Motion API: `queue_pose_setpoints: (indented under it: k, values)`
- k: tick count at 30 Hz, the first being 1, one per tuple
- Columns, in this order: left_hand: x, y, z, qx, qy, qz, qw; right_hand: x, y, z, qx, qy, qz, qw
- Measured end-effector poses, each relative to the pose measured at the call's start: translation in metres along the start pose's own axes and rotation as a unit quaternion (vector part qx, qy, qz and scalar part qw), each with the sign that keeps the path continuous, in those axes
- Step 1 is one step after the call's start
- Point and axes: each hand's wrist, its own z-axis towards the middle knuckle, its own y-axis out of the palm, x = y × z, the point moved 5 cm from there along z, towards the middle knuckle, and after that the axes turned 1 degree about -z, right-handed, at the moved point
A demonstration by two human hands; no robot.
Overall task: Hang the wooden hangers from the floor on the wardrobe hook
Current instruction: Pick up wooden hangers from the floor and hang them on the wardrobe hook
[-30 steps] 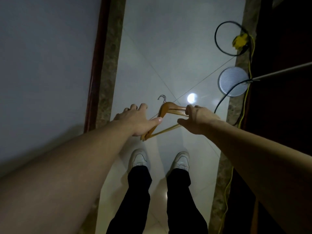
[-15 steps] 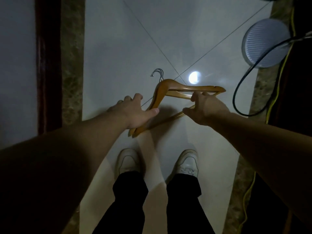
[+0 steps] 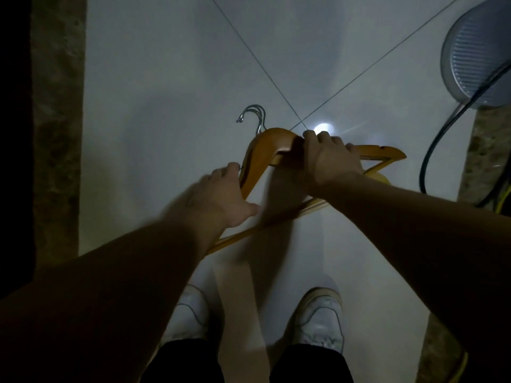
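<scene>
A stack of orange-brown wooden hangers (image 3: 265, 150) with silver metal hooks (image 3: 255, 117) lies flat on the pale tiled floor in front of my feet. My right hand (image 3: 329, 158) curls over the upper arm of the stack just right of the hooks, fingers wrapped on the wood. My left hand (image 3: 221, 197) rests against the left arm of the hangers with the thumb spread; its fingers touch the wood but a full grip does not show. The lower bars run under both wrists.
A round ribbed grey disc (image 3: 475, 53) lies at the upper right, with a black cable (image 3: 431, 150) curving down from it and a yellow cord (image 3: 503, 197) beside it. Dark speckled stone borders (image 3: 55, 134) flank the pale tiles. My white shoes (image 3: 320, 319) stand below.
My head has dropped closer to the floor. My right hand slid left along the hanger's upper arm and closed over it near the hooks; my left hand moved up along the left arm.
</scene>
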Motion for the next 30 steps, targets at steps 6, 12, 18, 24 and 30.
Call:
queue_pose_setpoints:
  k: [6, 12, 18, 24, 30]
  values:
    - [0.005, 0.008, 0.024, 0.041, 0.014, 0.004, 0.999, -0.004, 0.014, 0.001, 0.01, 0.013, -0.02, 1.0]
    - [0.009, 0.005, 0.03, 0.069, 0.026, 0.029, 0.997, -0.006, 0.021, 0.001, 0.0, -0.048, -0.047, 0.998]
    - [0.01, 0.01, 0.028, 0.033, -0.016, 0.033, 0.999, -0.008, 0.029, -0.002, -0.004, -0.067, -0.057, 0.996]
    - [0.004, 0.015, 0.022, 0.037, -0.022, -0.01, 0.999, -0.008, 0.028, -0.015, -0.015, -0.064, 0.023, 0.998]
    - [0.009, -0.003, -0.01, 0.067, -0.011, 0.016, 0.998, -0.009, 0.011, -0.049, -0.022, -0.051, 0.056, 0.997]
